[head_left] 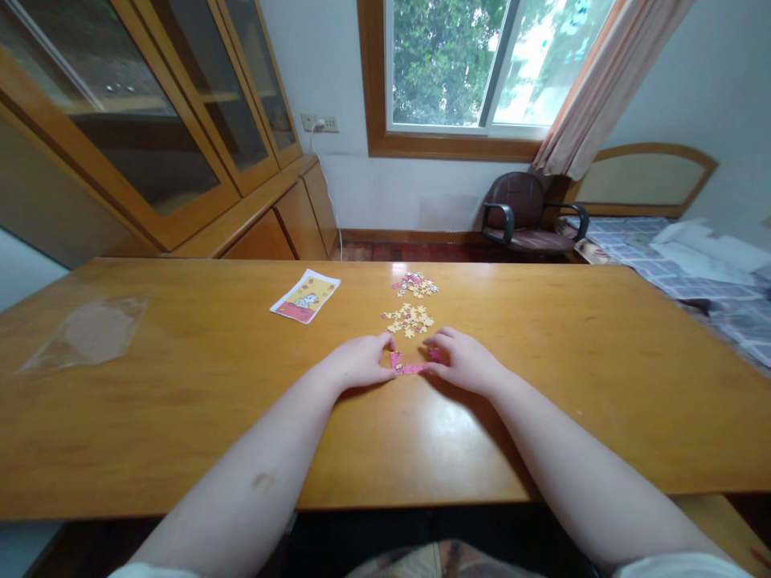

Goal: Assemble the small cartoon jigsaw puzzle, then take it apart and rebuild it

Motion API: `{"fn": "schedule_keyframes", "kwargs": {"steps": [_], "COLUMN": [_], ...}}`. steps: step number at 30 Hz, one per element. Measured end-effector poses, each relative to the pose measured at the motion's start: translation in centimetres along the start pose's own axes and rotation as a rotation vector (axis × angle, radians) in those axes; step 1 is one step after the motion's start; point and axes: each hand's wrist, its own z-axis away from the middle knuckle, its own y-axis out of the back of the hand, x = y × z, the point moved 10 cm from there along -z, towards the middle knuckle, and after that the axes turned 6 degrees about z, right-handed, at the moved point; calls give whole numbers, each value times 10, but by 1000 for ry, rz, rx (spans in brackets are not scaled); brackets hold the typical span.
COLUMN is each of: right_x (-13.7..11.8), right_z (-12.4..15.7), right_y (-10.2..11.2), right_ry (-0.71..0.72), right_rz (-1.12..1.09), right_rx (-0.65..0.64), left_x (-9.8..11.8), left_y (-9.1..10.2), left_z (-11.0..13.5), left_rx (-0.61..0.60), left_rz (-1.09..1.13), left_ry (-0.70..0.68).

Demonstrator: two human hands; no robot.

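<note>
My left hand and my right hand rest on the wooden table, fingers curled and pinched toward each other. Between them lies a short strip of joined pink puzzle pieces; both hands' fingertips touch its ends. Just beyond the hands sits a loose pile of yellow puzzle pieces, and farther back a second pile of mixed pink and yellow pieces. A picture card showing a cartoon figure on yellow and red lies to the left of the piles.
A clear plastic bag lies flat at the table's far left. Wooden glass-door cabinets stand along the left wall. Behind the table are a dark armchair, a window and a bed at right.
</note>
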Motion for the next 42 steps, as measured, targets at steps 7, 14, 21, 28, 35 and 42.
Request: {"fn": "schedule_keyframes", "kwargs": {"steps": [7,14,21,28,35,42], "right_x": [29,23,17,13,11,36], "right_z": [1,0,0,1,3,-8], "right_y": [0,-5,-5,-6,-9,4], "right_ry": [-92,-63,-17,-3,7,-104], "right_rz": [-39,-46,-56,-69,-83,2], "right_rx": [-81,-102,-116,-150,-162,91], "left_x": [-5,-5,-2,1,1,-3], "left_y": [-1,-3,-3,-4,-5,0], "left_z": [-2,-2,-1,1,3,0], "left_rx": [0,-1,-5,-42,-62,-21], "left_rz": [-12,-41,-44,-44,-40,2], "left_ry": [16,19,5,10,-25,-16]}}
